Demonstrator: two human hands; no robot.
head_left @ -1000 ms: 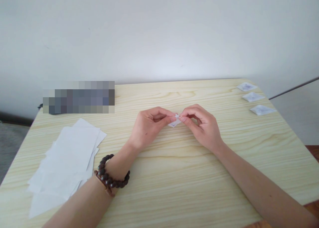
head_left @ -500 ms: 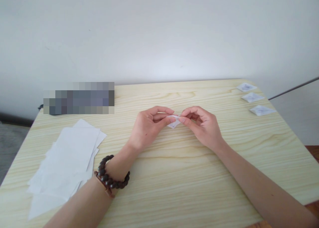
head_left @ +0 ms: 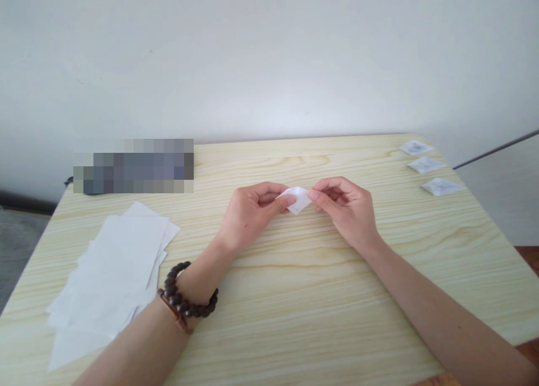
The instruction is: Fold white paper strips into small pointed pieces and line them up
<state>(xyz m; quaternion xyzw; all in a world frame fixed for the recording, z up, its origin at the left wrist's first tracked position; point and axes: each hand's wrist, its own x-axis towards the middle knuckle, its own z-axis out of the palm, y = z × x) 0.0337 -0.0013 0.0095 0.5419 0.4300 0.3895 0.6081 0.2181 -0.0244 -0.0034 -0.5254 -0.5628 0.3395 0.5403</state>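
A small folded piece of white paper (head_left: 297,199) is held just above the middle of the pale wooden table (head_left: 295,296). My left hand (head_left: 248,214) pinches its left side between thumb and fingers. My right hand (head_left: 347,212) pinches its right corner the same way. Both hands are closed on the paper, with the heels of the hands resting on the table. A dark bead bracelet (head_left: 185,304) circles my left wrist.
A loose pile of white paper sheets (head_left: 112,276) lies at the left of the table. Three small folded paper pieces (head_left: 426,164) sit in a row at the far right corner. A blurred dark object (head_left: 132,166) lies at the table's far left edge, against the wall.
The folded paper has spread wider between my fingers and shows more of its white face. My right hand has shifted slightly to the right; my left hand has stayed in place.
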